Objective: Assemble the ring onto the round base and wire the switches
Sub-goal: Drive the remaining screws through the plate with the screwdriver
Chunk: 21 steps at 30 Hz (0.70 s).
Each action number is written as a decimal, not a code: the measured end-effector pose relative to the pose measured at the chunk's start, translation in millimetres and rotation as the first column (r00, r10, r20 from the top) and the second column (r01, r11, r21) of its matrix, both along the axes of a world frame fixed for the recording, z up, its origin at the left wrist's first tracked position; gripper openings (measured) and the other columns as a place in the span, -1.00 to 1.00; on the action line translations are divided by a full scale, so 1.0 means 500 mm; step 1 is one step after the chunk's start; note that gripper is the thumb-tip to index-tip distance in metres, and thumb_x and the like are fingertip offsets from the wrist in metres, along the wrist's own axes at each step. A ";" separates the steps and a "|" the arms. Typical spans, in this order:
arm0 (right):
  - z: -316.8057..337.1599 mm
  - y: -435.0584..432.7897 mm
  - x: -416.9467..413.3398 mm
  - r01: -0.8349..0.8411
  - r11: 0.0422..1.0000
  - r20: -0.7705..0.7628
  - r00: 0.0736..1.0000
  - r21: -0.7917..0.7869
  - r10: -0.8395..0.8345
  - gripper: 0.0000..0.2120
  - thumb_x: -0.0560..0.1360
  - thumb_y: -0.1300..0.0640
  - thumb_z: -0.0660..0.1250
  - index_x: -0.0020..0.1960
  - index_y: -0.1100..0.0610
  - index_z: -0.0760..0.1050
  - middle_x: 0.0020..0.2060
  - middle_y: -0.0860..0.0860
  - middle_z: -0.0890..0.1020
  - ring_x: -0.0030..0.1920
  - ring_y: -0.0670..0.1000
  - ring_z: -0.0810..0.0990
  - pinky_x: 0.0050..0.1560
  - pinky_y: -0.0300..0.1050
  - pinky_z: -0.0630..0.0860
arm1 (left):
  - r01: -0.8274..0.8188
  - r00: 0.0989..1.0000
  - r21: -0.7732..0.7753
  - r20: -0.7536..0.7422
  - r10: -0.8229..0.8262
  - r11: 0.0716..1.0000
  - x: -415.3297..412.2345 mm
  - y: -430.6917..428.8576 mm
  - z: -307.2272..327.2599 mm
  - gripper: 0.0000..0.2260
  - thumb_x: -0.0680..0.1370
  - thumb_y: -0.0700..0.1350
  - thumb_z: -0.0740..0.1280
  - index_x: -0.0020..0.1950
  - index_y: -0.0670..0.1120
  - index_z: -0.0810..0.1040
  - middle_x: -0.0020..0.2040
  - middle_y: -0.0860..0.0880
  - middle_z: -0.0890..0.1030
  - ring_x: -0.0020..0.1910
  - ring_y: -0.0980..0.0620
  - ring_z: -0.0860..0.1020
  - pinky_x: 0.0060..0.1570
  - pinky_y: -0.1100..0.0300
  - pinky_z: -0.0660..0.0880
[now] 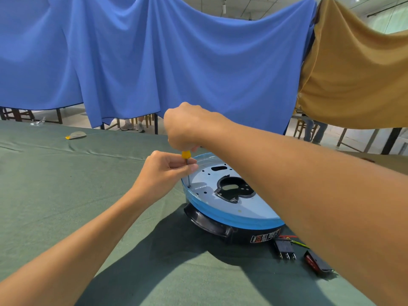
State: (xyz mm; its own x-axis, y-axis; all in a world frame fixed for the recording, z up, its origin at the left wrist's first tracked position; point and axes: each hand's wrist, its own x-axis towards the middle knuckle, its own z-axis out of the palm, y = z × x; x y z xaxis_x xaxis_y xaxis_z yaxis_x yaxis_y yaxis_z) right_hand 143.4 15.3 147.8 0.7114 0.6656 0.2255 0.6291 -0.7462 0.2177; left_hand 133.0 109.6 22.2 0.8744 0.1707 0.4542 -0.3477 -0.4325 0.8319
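A round black base [212,224] sits on the green table cloth, with a translucent blue ring [231,219] around its silvery top plate [205,175]. My right hand [187,127] grips the yellow handle of a screwdriver [186,154] from above. The shaft stands nearly upright with its tip at the plate's left rim. My left hand [163,173] pinches the shaft just below the handle. Two black switches [284,248] [316,261] with red and yellow-green wires lie in front of the base, partly hidden by my right forearm.
A small grey and yellow object [76,135] lies far left on the green table [66,195]. A clear item [38,122] sits at the table's far left edge. Blue and tan cloths hang behind, with chairs and a person's legs beyond.
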 end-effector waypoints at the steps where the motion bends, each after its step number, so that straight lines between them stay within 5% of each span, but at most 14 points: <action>1: -0.001 -0.001 0.002 0.021 1.000 -0.002 1.000 0.005 -0.021 -0.79 0.45 0.32 0.18 -0.30 0.11 0.24 -0.30 0.04 0.35 -0.38 0.00 0.37 -0.46 -0.17 0.24 | -0.008 0.999 -0.024 0.034 0.009 1.000 0.000 -0.001 0.001 -0.92 0.44 -0.14 0.52 -0.08 -0.04 0.74 -0.16 0.03 0.73 -0.12 0.15 0.68 0.02 0.15 0.59; 6: 0.007 -0.009 0.008 0.026 0.999 -0.046 0.999 -0.028 -0.027 -0.80 0.47 0.23 0.18 -0.30 0.08 0.26 -0.34 0.03 0.40 -0.42 0.02 0.40 -0.44 -0.21 0.28 | -0.013 0.999 -0.053 0.050 0.016 0.998 0.005 0.003 -0.002 -0.88 0.42 -0.13 0.52 -0.27 0.08 0.73 -0.27 0.07 0.72 -0.22 0.19 0.65 -0.15 0.33 0.50; 10: 0.017 -0.006 0.015 -0.110 0.994 -0.167 0.980 0.012 0.111 -0.95 0.45 0.21 0.27 -0.10 0.15 0.49 -0.26 0.09 0.57 -0.34 0.12 0.64 -0.36 -0.18 0.53 | 0.028 0.999 -0.057 0.018 -0.027 0.998 0.003 0.008 -0.005 -0.83 0.50 -0.13 0.45 -0.26 0.09 0.74 -0.19 0.09 0.73 -0.10 0.20 0.65 0.07 0.14 0.52; 13: 0.013 -0.013 0.025 -0.133 0.991 -0.082 0.987 0.029 0.135 -0.85 0.44 0.25 0.30 -0.25 0.08 0.38 -0.26 0.06 0.44 -0.34 0.11 0.53 -0.41 -0.15 0.41 | 0.062 0.998 -0.013 0.011 -0.062 0.998 0.000 0.008 -0.002 -0.81 0.53 -0.11 0.42 -0.23 0.12 0.73 -0.14 0.12 0.73 -0.04 0.21 0.65 0.15 0.12 0.54; 19: -0.018 -0.025 0.032 -0.054 0.991 0.036 0.998 0.121 0.050 -0.75 0.46 0.22 0.21 -0.30 0.08 0.18 -0.29 0.03 0.29 -0.37 0.02 0.28 -0.42 -0.11 0.17 | -0.076 0.996 0.042 0.040 0.074 0.996 0.007 -0.004 -0.003 -0.91 0.38 -0.11 0.56 -0.20 0.06 0.71 -0.26 0.11 0.72 -0.24 0.27 0.64 -0.12 0.36 0.53; 21: -0.023 -0.030 0.033 -0.024 0.994 0.070 0.997 0.110 0.016 -0.74 0.48 0.20 0.22 -0.30 0.07 0.19 -0.29 0.02 0.30 -0.36 0.01 0.29 -0.42 -0.11 0.15 | -0.062 0.997 0.057 0.051 0.059 0.996 0.005 -0.003 -0.005 -0.95 0.39 -0.12 0.55 -0.18 0.01 0.73 -0.24 0.08 0.72 -0.19 0.19 0.67 -0.10 0.28 0.56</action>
State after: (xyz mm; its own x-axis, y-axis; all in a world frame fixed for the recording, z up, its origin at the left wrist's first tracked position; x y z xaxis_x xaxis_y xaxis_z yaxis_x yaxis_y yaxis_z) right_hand 160.0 0.0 136.4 0.6787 0.6475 0.3466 0.6304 -0.7558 0.1774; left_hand 135.6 108.1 19.6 0.8395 0.1948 0.5072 -0.3593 -0.5013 0.7872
